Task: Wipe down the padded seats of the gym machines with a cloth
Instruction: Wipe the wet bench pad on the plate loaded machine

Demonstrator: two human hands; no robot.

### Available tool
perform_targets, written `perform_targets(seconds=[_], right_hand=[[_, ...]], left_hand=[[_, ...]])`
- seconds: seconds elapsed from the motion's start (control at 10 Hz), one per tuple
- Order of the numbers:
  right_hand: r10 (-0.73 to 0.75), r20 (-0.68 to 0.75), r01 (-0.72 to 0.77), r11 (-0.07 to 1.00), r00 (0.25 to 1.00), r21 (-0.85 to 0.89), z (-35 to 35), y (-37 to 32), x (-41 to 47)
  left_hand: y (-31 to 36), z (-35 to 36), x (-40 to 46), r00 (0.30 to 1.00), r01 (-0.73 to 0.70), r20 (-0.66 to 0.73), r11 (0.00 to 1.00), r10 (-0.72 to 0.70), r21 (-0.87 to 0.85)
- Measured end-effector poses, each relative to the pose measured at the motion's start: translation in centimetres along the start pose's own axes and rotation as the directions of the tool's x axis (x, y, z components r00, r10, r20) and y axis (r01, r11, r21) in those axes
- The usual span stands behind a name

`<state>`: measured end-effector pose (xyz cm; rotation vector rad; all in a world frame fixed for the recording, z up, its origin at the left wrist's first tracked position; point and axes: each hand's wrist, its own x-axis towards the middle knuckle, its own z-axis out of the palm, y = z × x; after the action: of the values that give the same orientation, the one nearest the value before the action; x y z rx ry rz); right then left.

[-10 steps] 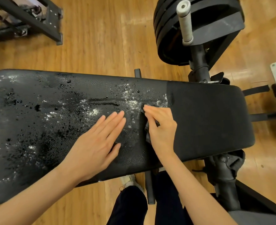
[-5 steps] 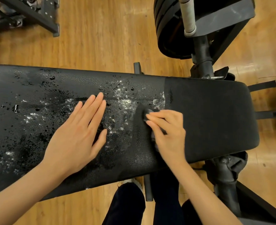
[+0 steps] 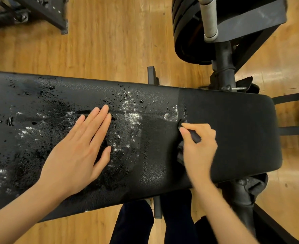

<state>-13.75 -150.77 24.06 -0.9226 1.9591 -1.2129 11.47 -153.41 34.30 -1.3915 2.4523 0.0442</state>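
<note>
Both hands mid-seat (image 3: 233,134), off edges

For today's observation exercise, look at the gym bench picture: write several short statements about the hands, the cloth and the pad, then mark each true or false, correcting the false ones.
1. The left hand lies flat on the bench pad. True.
2. The right hand is empty. False: it grips a dark cloth.
3. The pad's left part is wet, with droplets and white foam. True.
4. The floor is grey carpet. False: it is wooden.
5. Weight plates sit beyond the pad at upper right. True.
</note>
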Motion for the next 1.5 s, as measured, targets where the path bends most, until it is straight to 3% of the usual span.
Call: perform_targets(seconds=[0.1,0.2,0.3,0.4,0.5,0.6,0.7,0.9,1.1,1.2,1.3,1.4,1.5], right_hand=[[-0.138,0.095,0.137,0.990,0.986,0.019,5.0,-4.1,-2.1],[-0.297,0.256,0.294,0.954,0.920,0.052,3.7,-2.7,-0.7],[-0.088,0.070,0.089,0.996,0.994,-0.008,-0.2,-0.1,-0.1],[0.040,-0.054,-0.041,0.999,0.998,-0.017,2.5,-1.9,-0.2],[-0.060,0.002,0.060,0.998,0.998,0.002,4.6,-3.0,1.7],[-0.135,0.054,0.135,0.991,0.989,-0.008,2.2,-1.8,-0.8],[-0.130,0.152,0.135,0.990,0.980,-0.028,0.3,-1.3,-4.3],[-0.033,0.055,0.034,0.999,0.998,-0.008,4.1,-2.7,5.9],[-0.049,0.203,0.058,0.998,0.978,-0.037,1.5,-2.2,-0.9],[-0.048,0.100,0.053,0.997,0.994,-0.047,3.8,-2.6,4.5],[-0.028,0.055,0.029,0.999,0.998,-0.024,4.0,-2.8,4.0],[-0.057,0.192,0.061,0.998,0.980,-0.013,2.0,-2.8,-1.9],[-0.102,0.205,0.110,0.994,0.973,-0.025,3.2,-3.2,0.4]], left_hand=[[0.0,0.0,0.1,1.000,-0.006,0.002,1.000,0.006,-0.008],[0.1,0.0,0.2,1.000,-0.006,0.007,1.000,0.006,-0.014],[0.1,0.1,0.0,1.000,-0.005,0.006,1.000,0.005,-0.025],[0.0,0.0,0.2,1.000,-0.006,-0.007,1.000,0.006,-0.024],[0.1,-0.1,0.2,1.000,0.002,0.000,1.000,-0.002,-0.022],[0.2,0.0,0.1,1.000,-0.003,-0.001,1.000,0.003,-0.013],[0.1,0.2,0.0,1.000,-0.004,-0.011,1.000,0.004,-0.028],[0.1,0.1,0.2,1.000,-0.001,-0.018,1.000,0.000,-0.031],[0.1,0.0,0.1,1.000,0.002,-0.009,1.000,-0.002,-0.031],[0.1,0.0,0.2,1.000,0.001,-0.005,1.000,-0.001,-0.026],[0.2,0.0,0.2,1.000,0.005,0.000,1.000,-0.005,-0.015],[0.2,0.0,0.1,1.000,0.002,-0.005,1.000,-0.002,-0.024],[0.1,0.0,0.2,1.000,-0.001,-0.006,1.000,0.001,-0.018]])
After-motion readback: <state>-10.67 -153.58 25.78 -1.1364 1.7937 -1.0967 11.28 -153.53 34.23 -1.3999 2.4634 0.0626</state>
